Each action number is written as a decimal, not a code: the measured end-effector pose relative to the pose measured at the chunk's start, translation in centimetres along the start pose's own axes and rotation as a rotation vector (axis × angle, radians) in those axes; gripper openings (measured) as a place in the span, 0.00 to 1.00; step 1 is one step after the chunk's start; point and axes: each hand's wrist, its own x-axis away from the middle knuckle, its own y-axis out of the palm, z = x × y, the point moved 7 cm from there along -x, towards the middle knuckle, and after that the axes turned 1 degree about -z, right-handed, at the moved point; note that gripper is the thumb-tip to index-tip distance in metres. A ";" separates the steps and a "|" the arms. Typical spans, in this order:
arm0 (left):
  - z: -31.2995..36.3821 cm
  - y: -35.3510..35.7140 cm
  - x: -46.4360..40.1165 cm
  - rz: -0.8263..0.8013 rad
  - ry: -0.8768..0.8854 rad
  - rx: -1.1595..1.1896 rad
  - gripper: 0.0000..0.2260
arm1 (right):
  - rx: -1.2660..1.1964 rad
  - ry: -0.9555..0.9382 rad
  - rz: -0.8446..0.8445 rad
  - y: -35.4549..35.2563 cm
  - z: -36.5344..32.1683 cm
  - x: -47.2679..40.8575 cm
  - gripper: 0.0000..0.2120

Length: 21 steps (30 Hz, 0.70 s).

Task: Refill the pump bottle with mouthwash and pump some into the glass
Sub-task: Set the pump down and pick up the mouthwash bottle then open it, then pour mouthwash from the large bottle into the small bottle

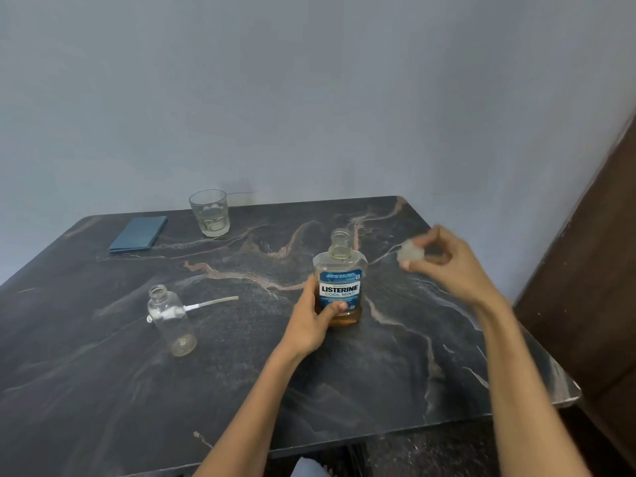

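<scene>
Our left hand (315, 318) reaches forward and wraps its fingers and thumb around the lower body of the mouthwash bottle (340, 287), which stands upright near the middle of the dark marbled surface (103, 390), open neck pointing to 12 o'clock. Our right hand (444, 261), raised at 3 o'clock of the bottle, pinches its clear cap (410, 254). At 9 o'clock the empty pump bottle (171, 320) stands uncapped, the pump head (192, 307) lying behind it, tube pointing to 3 o'clock. The glass (210, 212) sits at 11 o'clock beside a blue cloth (138, 233).
</scene>
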 end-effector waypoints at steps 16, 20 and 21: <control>-0.3 -0.1 0.0 -0.004 -0.009 0.010 0.21 | 0.280 0.116 0.341 2.0 8.5 4.7 0.10; -0.5 -0.1 0.0 -0.008 -0.017 0.016 0.22 | 0.323 0.149 0.374 1.9 8.6 5.1 0.11; -0.6 0.0 0.0 -0.008 -0.014 0.023 0.22 | 0.330 0.163 0.377 1.9 8.7 5.1 0.12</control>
